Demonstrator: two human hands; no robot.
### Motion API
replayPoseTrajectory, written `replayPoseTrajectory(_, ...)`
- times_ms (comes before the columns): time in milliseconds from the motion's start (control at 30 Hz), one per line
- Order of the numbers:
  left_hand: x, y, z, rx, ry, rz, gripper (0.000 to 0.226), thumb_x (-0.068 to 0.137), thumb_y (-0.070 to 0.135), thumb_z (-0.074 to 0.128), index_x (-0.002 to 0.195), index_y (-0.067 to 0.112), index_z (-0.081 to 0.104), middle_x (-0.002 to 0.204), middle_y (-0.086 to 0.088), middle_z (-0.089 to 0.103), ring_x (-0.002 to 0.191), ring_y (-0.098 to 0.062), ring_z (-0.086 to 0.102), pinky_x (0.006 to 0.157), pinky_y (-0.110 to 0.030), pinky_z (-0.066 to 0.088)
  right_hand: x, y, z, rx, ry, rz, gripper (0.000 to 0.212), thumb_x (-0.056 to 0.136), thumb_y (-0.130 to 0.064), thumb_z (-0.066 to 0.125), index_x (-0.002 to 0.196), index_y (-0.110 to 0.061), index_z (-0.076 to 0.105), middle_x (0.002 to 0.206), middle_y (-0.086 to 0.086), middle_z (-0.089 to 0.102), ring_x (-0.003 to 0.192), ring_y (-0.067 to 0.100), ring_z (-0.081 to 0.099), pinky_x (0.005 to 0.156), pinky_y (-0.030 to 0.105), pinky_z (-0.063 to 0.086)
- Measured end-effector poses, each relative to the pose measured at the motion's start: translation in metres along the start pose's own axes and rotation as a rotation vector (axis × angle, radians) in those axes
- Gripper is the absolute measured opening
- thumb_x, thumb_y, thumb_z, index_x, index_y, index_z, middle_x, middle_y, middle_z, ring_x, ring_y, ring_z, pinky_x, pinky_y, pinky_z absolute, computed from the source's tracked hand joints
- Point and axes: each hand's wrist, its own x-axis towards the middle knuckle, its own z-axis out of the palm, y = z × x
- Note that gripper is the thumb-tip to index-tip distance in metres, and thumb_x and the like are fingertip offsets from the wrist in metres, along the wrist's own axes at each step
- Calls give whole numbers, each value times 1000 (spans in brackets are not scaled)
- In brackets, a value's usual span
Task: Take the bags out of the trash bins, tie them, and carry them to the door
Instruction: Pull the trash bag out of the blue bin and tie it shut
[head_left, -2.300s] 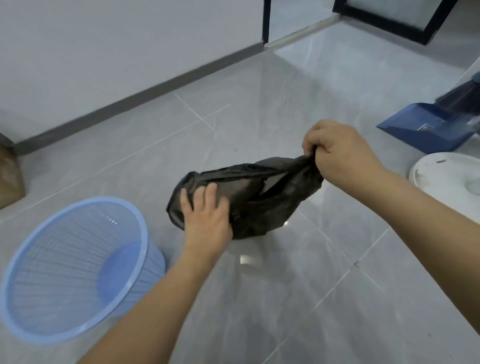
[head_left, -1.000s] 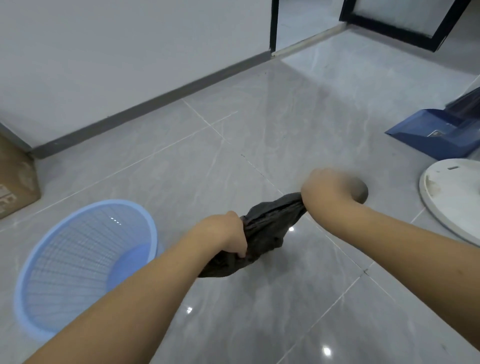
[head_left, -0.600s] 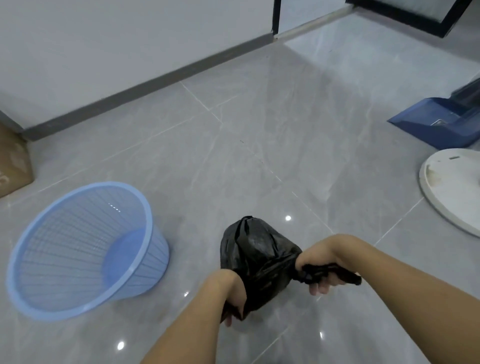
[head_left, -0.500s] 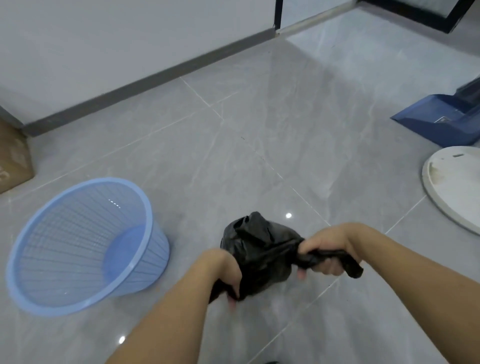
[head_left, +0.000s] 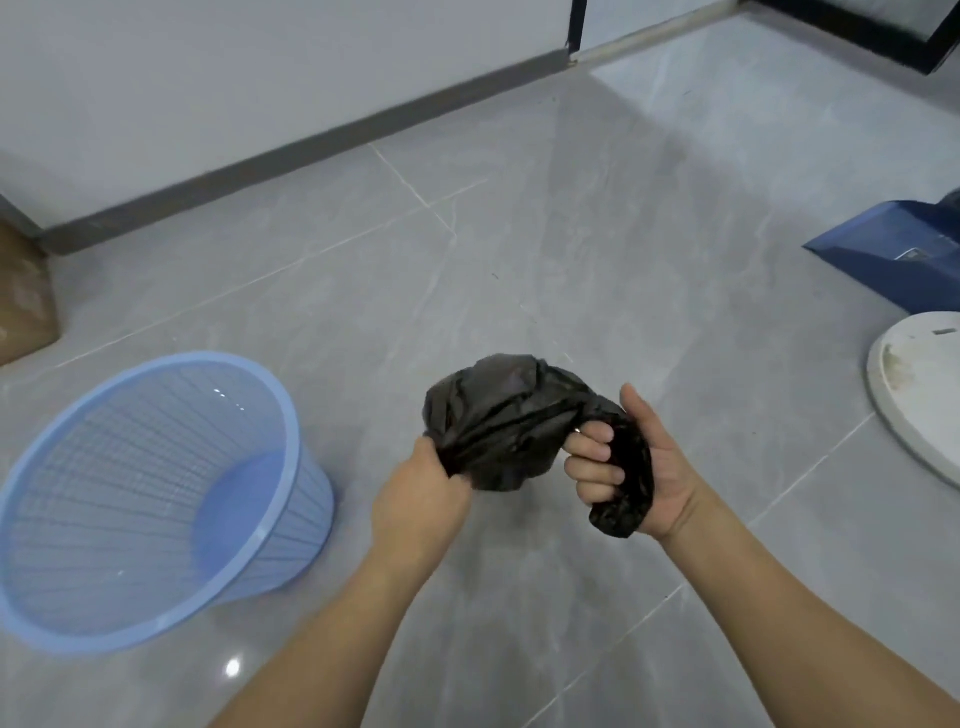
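Observation:
A black trash bag hangs in the air between my two hands, bunched into a small bundle above the floor. My left hand grips its lower left edge, fingers hidden under the plastic. My right hand is turned palm up and curls round a twisted strand of the bag, whose end sticks out below the palm. The light blue mesh trash bin stands on the floor to the left, with no bag in it.
Grey tiled floor all around. A cardboard box sits at the left edge by the wall. A blue dustpan and a white round base lie at the right. A dark-framed doorway is at the top.
The bag was stretched out between my hands, then gathered and twisted into a bundle. My right hand has turned palm up with the twisted end wrapped through its fingers.

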Motion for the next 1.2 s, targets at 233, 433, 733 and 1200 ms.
replayPoseTrajectory(233,22,14,-3,-349,-480,-235,32,91,13,45,60,12,50,42,-1,44,28,-13,31,40,-16,26,-1,6,-14,-127,231,180,22,82,-26,74,76,-14,57,45,-5,44,36,7,42,36,19,36)
replayPoseTrajectory(433,29,17,7,-880,26,-247,24,80,1,32,86,9,54,55,-11,52,44,-23,48,44,-31,45,-2,22,-20,-237,165,281,38,74,-44,78,66,-12,61,46,-7,20,40,8,15,38,19,16)
replayPoseTrajectory(733,8,4,35,316,74,357,26,95,36,42,75,21,33,67,-1,51,63,-29,51,55,-32,31,-6,-54,1,-117,336,-413,36,91,-40,46,82,-17,72,73,-4,69,40,5,11,35,16,12)
replayPoseTrajectory(1200,-41,-29,-1,658,-166,437,17,83,39,34,85,22,32,85,-2,62,77,-28,58,68,-36,27,36,6,0,-697,673,-241,25,87,-22,57,107,-8,64,106,5,76,39,11,43,36,19,29)
